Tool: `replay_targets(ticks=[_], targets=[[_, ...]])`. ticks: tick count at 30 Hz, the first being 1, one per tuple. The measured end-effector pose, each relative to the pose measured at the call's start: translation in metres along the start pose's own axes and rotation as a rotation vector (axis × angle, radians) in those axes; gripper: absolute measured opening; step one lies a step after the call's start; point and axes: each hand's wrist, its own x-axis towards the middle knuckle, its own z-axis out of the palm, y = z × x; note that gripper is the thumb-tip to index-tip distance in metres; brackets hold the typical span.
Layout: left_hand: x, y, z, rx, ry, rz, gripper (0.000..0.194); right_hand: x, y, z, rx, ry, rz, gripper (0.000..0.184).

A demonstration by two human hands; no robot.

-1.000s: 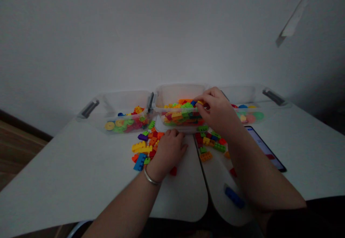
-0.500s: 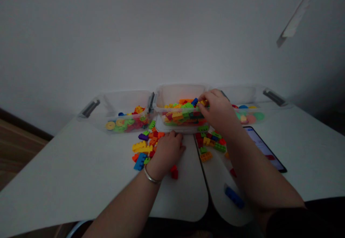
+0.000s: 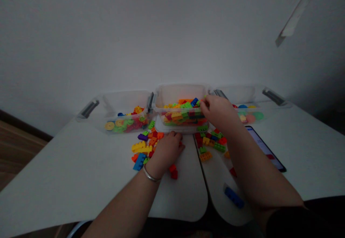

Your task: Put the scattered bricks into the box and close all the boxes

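Note:
My right hand [image 3: 217, 110] is over the right end of the middle clear plastic box [image 3: 185, 128]. Its fingers are pinched, and a bit of green building brick [image 3: 198, 103] shows at the fingertips. A blue brick [image 3: 194, 102] lies on top of the mixed bricks in that box. In front of it, my left hand [image 3: 168, 148] rests palm down at the edge of a loose pile of bricks, fingers curled. A small red brick [image 3: 180, 143] partly shows between its thumb and fingers. Near its wrist lie red bricks [image 3: 174, 172] and a light-blue brick [image 3: 139, 161].
Clear boxes of toy pieces stand on the left [image 3: 126, 125] and right [image 3: 252, 116], against the wall. More bricks [image 3: 212, 141] lie right of the table seam. A phone [image 3: 265, 148] lies beside my right forearm. A dark blue brick [image 3: 234, 197] lies near the front edge.
My right hand has drawn back slightly right and down, leaving the blue brick lying on the heap, and green now shows at its fingertips. Red bricks have come into view beneath my left hand, which barely moved.

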Motion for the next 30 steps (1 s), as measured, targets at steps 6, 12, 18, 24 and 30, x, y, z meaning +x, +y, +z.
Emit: replay_targets(ticks=[6, 12, 18, 24, 30], targets=[[0.004, -0.003, 0.001, -0.097, 0.007, 0.019, 0.021, -0.001, -0.003, -0.005, -0.003, -0.037, 0.005, 0.031], [0.008, -0.007, 0.005, -0.374, 0.117, 0.043, 0.02, -0.005, -0.004, -0.006, 0.092, 0.03, -0.075, 0.025], [0.015, -0.008, 0.008, -0.816, 0.259, 0.022, 0.021, -0.006, -0.005, -0.006, 0.18, 0.083, -0.181, 0.021], [0.018, -0.003, 0.006, -1.306, 0.208, -0.034, 0.032, -0.011, -0.009, -0.014, 0.37, 0.144, -0.317, 0.016], [0.017, -0.001, 0.0, -1.468, 0.217, -0.039, 0.042, -0.016, -0.017, -0.021, 0.468, -0.13, -0.495, 0.017]])
